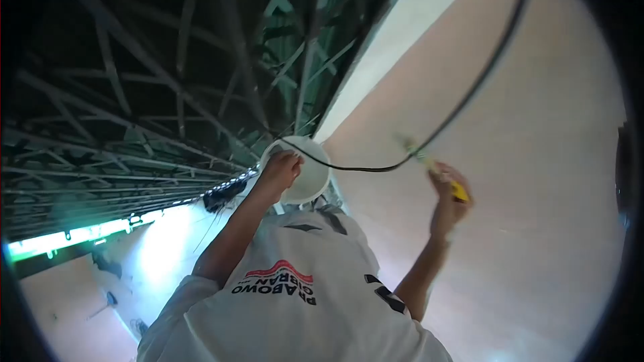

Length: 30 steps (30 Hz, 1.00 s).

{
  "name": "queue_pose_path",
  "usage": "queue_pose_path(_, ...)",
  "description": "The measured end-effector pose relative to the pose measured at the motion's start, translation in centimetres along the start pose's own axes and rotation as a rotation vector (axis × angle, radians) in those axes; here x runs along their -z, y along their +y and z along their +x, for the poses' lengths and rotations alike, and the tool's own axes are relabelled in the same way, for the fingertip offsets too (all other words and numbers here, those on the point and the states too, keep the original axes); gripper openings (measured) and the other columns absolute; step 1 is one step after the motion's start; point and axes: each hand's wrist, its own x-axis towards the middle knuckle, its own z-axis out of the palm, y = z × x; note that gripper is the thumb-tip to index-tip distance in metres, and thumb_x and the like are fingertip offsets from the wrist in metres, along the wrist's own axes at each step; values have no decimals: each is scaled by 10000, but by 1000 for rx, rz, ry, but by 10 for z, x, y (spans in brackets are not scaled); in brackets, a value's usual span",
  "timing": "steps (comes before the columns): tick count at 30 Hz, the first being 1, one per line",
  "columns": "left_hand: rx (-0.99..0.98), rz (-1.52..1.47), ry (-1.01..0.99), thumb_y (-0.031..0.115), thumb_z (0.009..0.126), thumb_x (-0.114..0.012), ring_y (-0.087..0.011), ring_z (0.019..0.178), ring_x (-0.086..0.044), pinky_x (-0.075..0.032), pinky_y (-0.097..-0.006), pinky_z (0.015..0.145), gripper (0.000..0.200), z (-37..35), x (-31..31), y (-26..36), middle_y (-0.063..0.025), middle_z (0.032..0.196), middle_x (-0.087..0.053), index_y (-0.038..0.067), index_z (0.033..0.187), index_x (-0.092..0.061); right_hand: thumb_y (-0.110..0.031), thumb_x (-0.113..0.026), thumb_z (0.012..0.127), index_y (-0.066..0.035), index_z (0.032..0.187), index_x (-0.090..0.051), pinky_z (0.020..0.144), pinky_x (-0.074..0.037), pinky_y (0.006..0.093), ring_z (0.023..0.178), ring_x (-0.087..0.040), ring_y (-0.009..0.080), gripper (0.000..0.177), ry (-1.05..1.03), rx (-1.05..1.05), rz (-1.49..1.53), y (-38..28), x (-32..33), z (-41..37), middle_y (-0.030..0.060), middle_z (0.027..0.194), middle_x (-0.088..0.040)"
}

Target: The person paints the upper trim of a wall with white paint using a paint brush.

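Note:
My left hand (pixel 284 169) is closed at the near left rim of a white bucket (pixel 315 181), its fingers curled over the edge. The bucket hangs or stands in front of my chest, its pale inside facing me. Out to the right, my right hand (pixel 451 191) grips a paintbrush (pixel 420 155) by its yellow handle. The brush's bristle end is smeared by motion and points up and left, close over the pale wall (pixel 523 188).
A black cable (pixel 479 80) loops down across the view, passing over the bucket and the brush. Dark metal trusses (pixel 181 84) fill the upper left. A pale band (pixel 396 40) borders the wall. Bright light falls on the floor (pixel 164 248) at lower left.

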Motion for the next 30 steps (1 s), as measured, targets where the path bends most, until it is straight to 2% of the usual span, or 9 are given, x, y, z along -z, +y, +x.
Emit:
queue_pose_path(2, -24, -25, 4, 198, 959, -411, -62, 479, -358, -294, -235, 442, 222, -8, -18, 17, 26, 613, -449, 38, 927, -561, -12, -573, 911, 76, 1034, -654, 889, -564, 362, 964, -650, 240, 172, -51, -114, -24, -9, -13, -4, 168, 1019, -662)
queue_pose_path(3, -2, 88, 93, 203, 961, -408, -60, 480, -345, -277, -236, 448, 221, -24, 25, 27, 36, 604, -436, 43, 920, -555, -33, -599, 907, 63, 1029, -664, 807, -564, 308, 939, -645, 181, 168, -116, -216, 45, 30, -60, -33, 132, 992, -676)
queue_pose_path(5, -20, 63, 61, 213, 965, -402, -57, 483, -319, -242, -239, 460, 222, -13, -7, 25, 55, 586, -409, 53, 908, -544, -57, -633, 885, 27, 1016, -677, 709, -534, 281, 856, -662, 152, 162, -233, -183, -220, 35, -52, -24, 129, 936, -696)
queue_pose_path(10, -44, 32, 52, 208, 979, -403, -57, 484, -314, -241, -237, 459, 215, 7, -10, 21, 55, 593, -417, 61, 917, -548, -72, -654, 812, 9, 874, -674, 647, -512, 382, 684, -652, 319, 105, -464, 239, -386, 88, -108, -7, 179, 780, -663)
queue_pose_path(16, -46, 7, 54, 193, 983, -399, -58, 497, -324, -238, -240, 450, 209, 13, -14, 24, 44, 609, -429, 62, 914, -547, -141, -602, 812, -6, 812, -679, 668, -525, 451, 754, -656, 385, 156, -857, 293, -792, 141, -166, 16, 228, 807, -655)
queue_pose_path(20, -35, -32, 65, 194, 982, -407, -60, 503, -328, -234, -244, 446, 196, 9, -18, 24, 41, 614, -433, 69, 926, -548, -185, -676, 760, -61, 790, -678, 669, -532, 444, 753, -657, 379, 128, -921, 206, -821, 173, -183, 26, 204, 768, -657)
queue_pose_path(26, -19, -46, 73, 193, 975, -425, -63, 506, -335, -240, -246, 453, 177, 2, -22, 23, 38, 619, -442, 78, 921, -548, -218, -629, 795, -44, 795, -679, 722, -532, 418, 782, -660, 367, 180, -1018, 79, -823, 185, -190, 24, 162, 783, -672)
queue_pose_path(29, -29, -40, 82, 193, 970, -433, -65, 501, -335, -240, -252, 451, 176, 5, -23, 21, 37, 618, -445, 77, 908, -550, -223, -610, 805, -41, 791, -673, 783, -510, 419, 822, -658, 350, 194, -979, 443, -691, 226, -190, 21, 156, 795, -677)
queue_pose_path(30, -35, -41, 84, 195, 968, -437, -66, 497, -334, -239, -254, 450, 177, 5, -23, 20, 37, 617, -446, 76, 902, -551, -225, -610, 803, -44, 783, -673, 800, -502, 417, 834, -657, 346, 192, -976, 360, -685, 220, -190, 19, 157, 798, -677)
